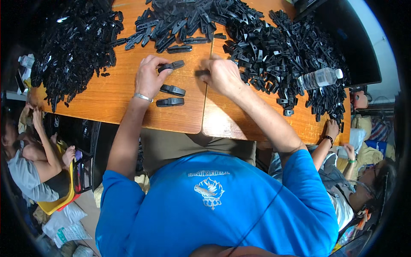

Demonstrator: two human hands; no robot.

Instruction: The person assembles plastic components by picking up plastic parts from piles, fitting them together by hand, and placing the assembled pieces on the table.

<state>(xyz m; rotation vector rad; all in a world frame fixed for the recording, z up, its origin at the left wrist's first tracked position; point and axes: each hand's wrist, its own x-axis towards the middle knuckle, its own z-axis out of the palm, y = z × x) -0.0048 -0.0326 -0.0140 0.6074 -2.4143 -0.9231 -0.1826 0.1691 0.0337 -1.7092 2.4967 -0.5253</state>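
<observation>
My left hand (148, 78) pinches a black plastic clip-like piece (173, 65) between thumb and fingers, just above the wooden table (124, 98). Below it, nearer to me, two similar assembled pieces lie side by side: an upper black piece (173, 90) and a lower black piece (170, 102). Across the table seam, my right hand (223, 76) is closed and blurred by motion. A small dark piece (201, 73) shows smeared at its fingertips; its exact shape is hard to make out.
Heaps of black parts cover the far left (81, 51), the far middle (180, 23) and the right (265, 47). A clear plastic bottle (321, 78) lies on the right heap. A dark screen (355, 38) stands behind. Other people sit at left and right, one person's hand (332, 128) at the right edge.
</observation>
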